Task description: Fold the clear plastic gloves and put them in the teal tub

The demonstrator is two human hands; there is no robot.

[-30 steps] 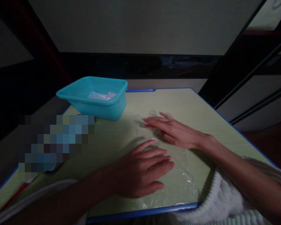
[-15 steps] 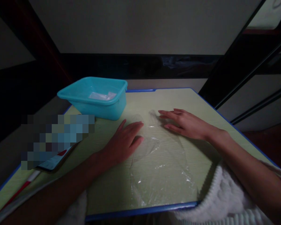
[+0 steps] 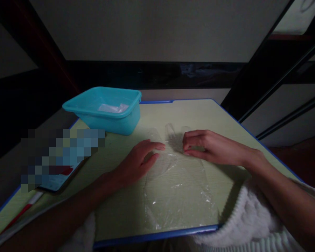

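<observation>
A clear, thin plastic sheet or bag [image 3: 178, 189] lies spread on the pale table, its near end at the blue front edge and narrow flaps at its far end. My left hand [image 3: 138, 159] rests at its left side, thumb and fingers apart, fingertips over the film. At the upper right of the film, my right hand [image 3: 208, 147] has its fingers curled down with the thumb near them, closed at the film's edge; the pinched part is hard to make out.
A turquoise basin [image 3: 107, 120] holding a whitish packet [image 3: 112, 107] stands at the table's back left. Nearer on the left lie a phone [image 3: 57, 182], partly pixelated, and a red and white stick-like item [image 3: 26, 208]. The table [image 3: 194, 110] has a blue rim.
My right hand has curled its fingers and moved slightly down over the film. My left hand's fingers have drawn closer together and shifted a little toward the film's middle.
</observation>
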